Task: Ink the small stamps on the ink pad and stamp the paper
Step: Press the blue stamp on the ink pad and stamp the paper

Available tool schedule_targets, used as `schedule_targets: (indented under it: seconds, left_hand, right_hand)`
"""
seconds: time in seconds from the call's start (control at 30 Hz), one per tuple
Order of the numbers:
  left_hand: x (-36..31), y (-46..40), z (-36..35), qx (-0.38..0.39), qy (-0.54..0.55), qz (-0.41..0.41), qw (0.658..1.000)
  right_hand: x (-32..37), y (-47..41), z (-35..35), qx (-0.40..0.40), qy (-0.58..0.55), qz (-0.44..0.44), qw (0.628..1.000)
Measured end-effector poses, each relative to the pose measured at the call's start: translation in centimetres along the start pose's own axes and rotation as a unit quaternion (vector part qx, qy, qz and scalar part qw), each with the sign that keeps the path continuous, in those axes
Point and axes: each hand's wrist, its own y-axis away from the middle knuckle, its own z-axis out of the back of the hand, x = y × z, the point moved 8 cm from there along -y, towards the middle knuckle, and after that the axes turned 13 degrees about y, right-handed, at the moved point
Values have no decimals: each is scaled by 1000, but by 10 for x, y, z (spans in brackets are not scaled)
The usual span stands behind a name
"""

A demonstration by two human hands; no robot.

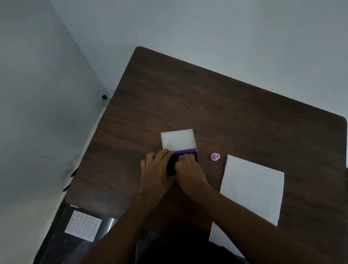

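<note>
Ink pad [172, 166] open at mid-table, dark purple pad showing, white lid [178, 139] hinged flat behind it. Left hand [156, 169] resting on pad's left edge, fingers spread loosely over the case. Right hand [188, 168] over the pad, fingers curled tight downward; whether pinching a stamp, cannot tell. Small pink stamp [215, 157] just right of the pad, apart from it. White paper [250, 190] further right and nearer. Dark wood table [218, 101] beneath. Left of the pad and well nearer, off the table, a stamped dotted sheet [83, 225]. Pale grey walls [203, 19] beyond.
</note>
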Motion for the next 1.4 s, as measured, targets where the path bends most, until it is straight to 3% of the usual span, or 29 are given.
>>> schedule_targets:
  seconds: [1.0,1.1,1.17,1.23,1.3,1.37,1.4]
  left_hand:
    - [-6,4,4,1,5,-18,1000]
    - [-7,5,5,10,-5,-13,1000]
    - [-7,4,6,14,-13,-12,1000]
    - [-9,5,4,23,-26,-12,999]
    - [-11,7,2,26,-33,-6,999]
    - [-14,11,2,22,-34,1,999]
    - [-16,13,2,21,-35,3,999]
  right_hand:
    - [1,5,10,-57,-4,0,998]
    - [-10,7,12,-34,-54,-35,997]
    - [-20,15,21,-66,-107,-59,990]
    - [-45,36,38,-138,-239,-138,951]
    - [-70,60,46,-167,-407,-198,876]
    - [-86,78,44,-148,-554,-197,795]
    - [-90,85,38,-118,-639,-187,737]
